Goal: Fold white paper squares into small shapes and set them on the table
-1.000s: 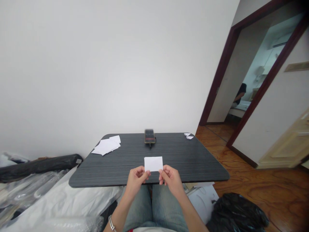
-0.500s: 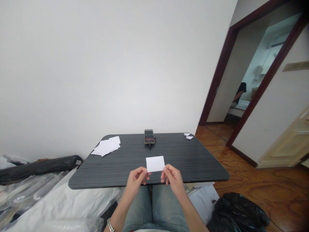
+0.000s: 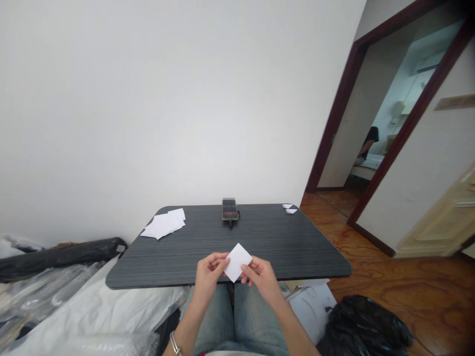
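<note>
A small white paper point(image 3: 237, 261) is held above the near edge of the dark table point(image 3: 289, 242), turned so one corner points up. My left hand point(image 3: 208, 275) pinches its left side and my right hand point(image 3: 261, 276) pinches its lower right side, both with fingers closed on it. A loose pile of white paper sheets point(image 3: 164, 223) lies at the table's far left. Two small folded white paper pieces point(image 3: 289, 208) sit at the far right corner.
A phone on a stand point(image 3: 229, 209) is at the table's far middle, against the white wall. Plastic wrap and a dark roll point(image 3: 59, 252) lie at the left. A black bag point(image 3: 365, 330) is on the wooden floor at right. Beyond the doorway a person point(image 3: 368, 143) sits.
The paper was held flat by its lower corners; it is now rotated to a diamond and lowered a little, with both hands closer together on it.
</note>
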Tool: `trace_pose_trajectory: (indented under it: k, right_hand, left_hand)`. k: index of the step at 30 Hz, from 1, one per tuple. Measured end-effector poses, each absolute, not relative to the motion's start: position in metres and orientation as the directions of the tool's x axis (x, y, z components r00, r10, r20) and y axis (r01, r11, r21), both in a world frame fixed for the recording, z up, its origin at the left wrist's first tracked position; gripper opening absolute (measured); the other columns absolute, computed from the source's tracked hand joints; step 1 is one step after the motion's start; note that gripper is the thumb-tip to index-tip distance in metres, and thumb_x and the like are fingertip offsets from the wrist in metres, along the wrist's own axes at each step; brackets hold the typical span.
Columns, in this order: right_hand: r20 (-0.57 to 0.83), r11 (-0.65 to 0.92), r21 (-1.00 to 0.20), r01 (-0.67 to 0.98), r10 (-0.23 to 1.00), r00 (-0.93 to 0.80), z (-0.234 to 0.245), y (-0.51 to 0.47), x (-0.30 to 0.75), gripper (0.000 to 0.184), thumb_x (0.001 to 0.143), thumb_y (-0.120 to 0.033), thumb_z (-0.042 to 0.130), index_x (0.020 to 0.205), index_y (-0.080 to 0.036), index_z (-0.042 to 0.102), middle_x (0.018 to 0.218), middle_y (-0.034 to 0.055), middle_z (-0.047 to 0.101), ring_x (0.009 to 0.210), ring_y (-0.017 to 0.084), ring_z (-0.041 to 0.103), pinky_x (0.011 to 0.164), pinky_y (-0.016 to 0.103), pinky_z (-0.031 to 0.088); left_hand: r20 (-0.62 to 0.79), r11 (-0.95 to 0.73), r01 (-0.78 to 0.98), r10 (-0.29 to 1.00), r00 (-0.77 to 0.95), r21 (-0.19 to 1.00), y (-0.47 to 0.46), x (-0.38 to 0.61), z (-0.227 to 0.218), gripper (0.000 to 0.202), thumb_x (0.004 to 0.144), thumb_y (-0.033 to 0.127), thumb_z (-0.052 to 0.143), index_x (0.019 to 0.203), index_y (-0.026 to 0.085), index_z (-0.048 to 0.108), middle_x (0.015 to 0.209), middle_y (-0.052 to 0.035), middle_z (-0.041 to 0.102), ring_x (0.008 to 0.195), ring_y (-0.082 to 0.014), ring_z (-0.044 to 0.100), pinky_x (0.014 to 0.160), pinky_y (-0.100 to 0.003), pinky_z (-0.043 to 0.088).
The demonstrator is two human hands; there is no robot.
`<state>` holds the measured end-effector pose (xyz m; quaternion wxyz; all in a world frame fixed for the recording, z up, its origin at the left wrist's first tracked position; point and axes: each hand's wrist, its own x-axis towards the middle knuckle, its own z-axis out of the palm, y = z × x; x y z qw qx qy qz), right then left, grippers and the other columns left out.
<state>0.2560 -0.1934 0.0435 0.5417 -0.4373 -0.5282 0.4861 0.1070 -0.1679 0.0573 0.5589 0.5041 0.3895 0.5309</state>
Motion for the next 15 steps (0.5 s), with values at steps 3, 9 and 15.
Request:
trace_pose_trajectory:
  k: [3, 9, 15]
  right_hand:
    - [0.173, 0.173, -0.983, -0.066, 0.985, 0.011, 0.043, -0.193, 0.255, 0.029, 0.074, -0.041, 0.055, 0.067, -0.013, 0.057, 0.052, 0.0006, 0.057, 0.044, 0.01, 0.051, 0.037, 0.016, 0.032]
    - [0.256, 0.256, -0.967, 0.001, 0.964, 0.078, 0.047, -0.195, 0.258, 0.031, 0.079, -0.039, 0.05, 0.058, -0.015, 0.05, 0.045, -0.0029, 0.049, 0.04, 0.008, 0.043, 0.038, 0.017, 0.029]
    - [0.293, 0.293, -0.953, 0.083, 0.956, -0.008, 0.061, -0.205, 0.257, 0.031, 0.08, -0.037, 0.047, 0.058, -0.016, 0.046, 0.046, -0.004, 0.045, 0.043, 0.009, 0.043, 0.042, 0.018, 0.031]
  left_hand:
    - [0.096, -0.065, -0.217, 0.986, 0.136, 0.974, -0.17, 0.109, 0.056, 0.021, 0.062, 0.028, 0.068, 0.068, 0.01, 0.059, 0.05, 0.0003, 0.062, 0.044, -0.0082, 0.05, 0.045, -0.018, 0.038]
    - [0.1, -0.052, -0.222, 0.972, 0.213, 0.974, -0.172, 0.111, 0.051, 0.021, 0.063, 0.028, 0.067, 0.066, 0.012, 0.054, 0.052, 0.0014, 0.06, 0.046, -0.0082, 0.051, 0.045, -0.017, 0.038]
    - [0.202, -0.153, -0.26, 0.964, 0.171, 0.953, -0.171, 0.111, 0.066, 0.034, 0.064, 0.024, 0.067, 0.095, 0.014, 0.058, 0.07, -0.0008, 0.062, 0.059, -0.0097, 0.055, 0.054, -0.018, 0.042]
